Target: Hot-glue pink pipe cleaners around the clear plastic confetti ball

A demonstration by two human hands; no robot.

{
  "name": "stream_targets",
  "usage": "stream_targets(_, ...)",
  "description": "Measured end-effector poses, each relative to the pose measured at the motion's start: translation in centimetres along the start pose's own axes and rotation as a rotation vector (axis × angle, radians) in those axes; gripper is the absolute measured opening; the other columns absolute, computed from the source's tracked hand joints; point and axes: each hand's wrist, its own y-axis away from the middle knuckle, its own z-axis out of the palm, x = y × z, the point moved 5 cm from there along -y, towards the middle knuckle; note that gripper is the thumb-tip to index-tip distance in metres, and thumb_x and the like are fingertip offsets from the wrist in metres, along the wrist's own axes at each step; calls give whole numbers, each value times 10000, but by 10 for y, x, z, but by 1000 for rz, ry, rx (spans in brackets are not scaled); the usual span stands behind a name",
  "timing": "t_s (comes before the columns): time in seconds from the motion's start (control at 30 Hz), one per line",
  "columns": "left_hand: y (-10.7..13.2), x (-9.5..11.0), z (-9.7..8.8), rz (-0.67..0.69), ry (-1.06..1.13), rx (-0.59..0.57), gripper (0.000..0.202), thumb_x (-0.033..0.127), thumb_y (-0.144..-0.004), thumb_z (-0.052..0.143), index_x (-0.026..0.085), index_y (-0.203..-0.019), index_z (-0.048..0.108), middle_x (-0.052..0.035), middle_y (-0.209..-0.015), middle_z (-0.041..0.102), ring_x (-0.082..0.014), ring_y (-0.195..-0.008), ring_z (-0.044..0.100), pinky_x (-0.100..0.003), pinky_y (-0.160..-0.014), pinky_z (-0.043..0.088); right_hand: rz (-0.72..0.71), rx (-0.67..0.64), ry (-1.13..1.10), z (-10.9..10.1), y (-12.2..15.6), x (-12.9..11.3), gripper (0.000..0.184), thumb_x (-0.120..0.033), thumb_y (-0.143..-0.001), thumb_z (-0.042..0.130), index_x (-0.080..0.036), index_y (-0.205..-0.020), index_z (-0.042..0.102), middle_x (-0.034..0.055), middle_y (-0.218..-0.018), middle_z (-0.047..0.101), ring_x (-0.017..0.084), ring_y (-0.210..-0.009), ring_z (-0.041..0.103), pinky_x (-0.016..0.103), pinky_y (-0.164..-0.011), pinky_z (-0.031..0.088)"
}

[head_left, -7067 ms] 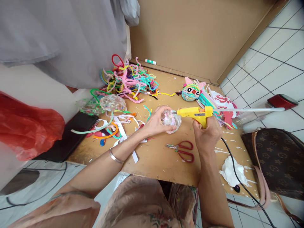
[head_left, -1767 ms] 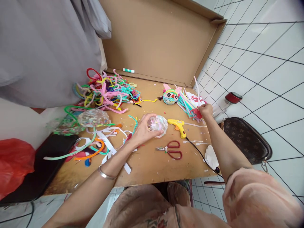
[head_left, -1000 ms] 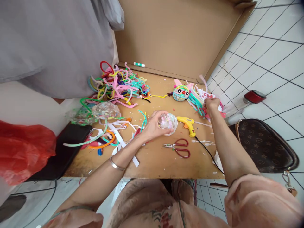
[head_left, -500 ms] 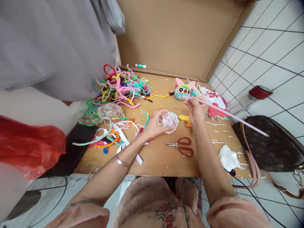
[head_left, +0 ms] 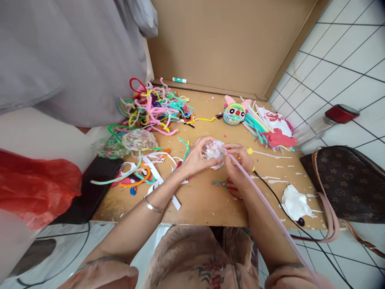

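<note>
While the left hand [head_left: 197, 156] clasps the clear ball [head_left: 214, 151] over the tabletop [head_left: 195, 208], the right hand [head_left: 239, 162] pinches a lilac pipe cleaner [head_left: 270, 208] at the ball's right side, long axis running along the forearm [head_left: 263, 226].

1. Pipe-cleaner pile [head_left: 156, 106]: on table [head_left: 198, 210], back left.
2. Face craft [head_left: 235, 114]: right of pile.
3. Ball [head_left: 214, 151]: between left hand [head_left: 200, 158] and right hand [head_left: 240, 166].
4. Long stem [head_left: 270, 206]: along right forearm [head_left: 261, 228].
5. Scissors [head_left: 225, 184]: before ball.
6. Jar [head_left: 319, 125]: behind handbag [head_left: 345, 180], far right.
</note>
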Motion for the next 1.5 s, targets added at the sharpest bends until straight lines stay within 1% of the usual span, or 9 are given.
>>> stream_targets(0.2, 0, -1, 2, 32, 9, -15, 581, 314, -642, 773, 214, -1165, 542, -66, -1195, 568, -231, -1124, 562, -364, -996, 454, -153, -17, 55, 1, 2, -3, 193, -65, -803, 579, -245, -871, 559, 37, -886, 735, 168, -838, 723, 327, -731, 595)
stream_targets(0.4, 1, 4, 3, 26, 20, -36, 580, 279, -635, 762, 195, -1163, 537, -82, -1222, 553, -237, -1127, 553, -343, -923, 481, -195, -19, 108, -1, 0, -6, 185, -80, -806, 588, -251, -874, 571, 26, -841, 744, 176, -812, 733, 317, -705, 586)
stream_targets(0.57, 1, 5, 4, 41, -3, -36, 585, 257, -622, 761, 199, -1157, 531, -81, -1232, 551, -232, -1132, 547, -333, -914, 482, -222, -33, 109, -2, -2, -10, 202, -66, -801, 581, -249, -885, 581, 39, -849, 750, 184, -810, 736, 316, -700, 581)
stream_targets(0.77, 2, 8, 3, 49, -41, -28, 573, 233, -621, 744, 215, -1156, 539, -67, -1229, 569, -244, -1151, 542, -367, -967, 461, -215, -56, 139, -1, -1, -9, 187, -92, -809, 588, -258, -896, 587, 31, -863, 757, 182, -819, 737, 325, -722, 580)
stream_targets(0.87, 2, 9, 3, 69, -45, -33, 569, 232, -623, 740, 211, -1155, 540, -72, -1220, 578, -250, -1153, 547, -373, -973, 460, -219, -63, 146, -1, -1, -10, 189, -84, -812, 592, -254, -896, 585, 34, -859, 757, 178, -815, 736, 324, -723, 580)
stream_targets(1.07, 1, 9, 3, 98, -39, -42, 556, 244, -634, 736, 202, -1152, 538, -87, -1218, 583, -258, -1157, 548, -375, -957, 469, -216, -34, 132, -1, -1, -9, 175, -92, -815, 589, -252, -884, 600, 26, -847, 762, 174, -813, 740, 312, -723, 571)
stream_targets(1.2, 1, 8, 3, 98, -53, -41, 551, 247, -638, 738, 209, -1151, 539, -81, -1215, 588, -258, -1162, 548, -374, -964, 467, -222, -57, 131, 0, -1, -9, 187, -94, -813, 586, -260, -897, 607, 23, -863, 766, 181, -818, 743, 320, -722, 573)
stream_targets(1.37, 1, 8, 4, 126, -61, -33, 540, 242, -651, 731, 209, -1152, 535, -80, -1203, 596, -258, -1160, 553, -383, -985, 458, -216, -60, 134, -1, -2, -9, 188, -91, -812, 591, -260, -894, 602, 24, -864, 766, 180, -812, 741, 324, -719, 576)
stream_targets(1.5, 1, 8, 4, 156, -58, -29, 538, 244, -653, 734, 207, -1149, 532, -80, -1197, 599, -253, -1156, 553, -372, -975, 463, -233, -71, 166, 1, -2, -11, 177, -92, -814, 596, -253, -888, 591, 32, -858, 761, 182, -809, 738, 327, -721, 575)
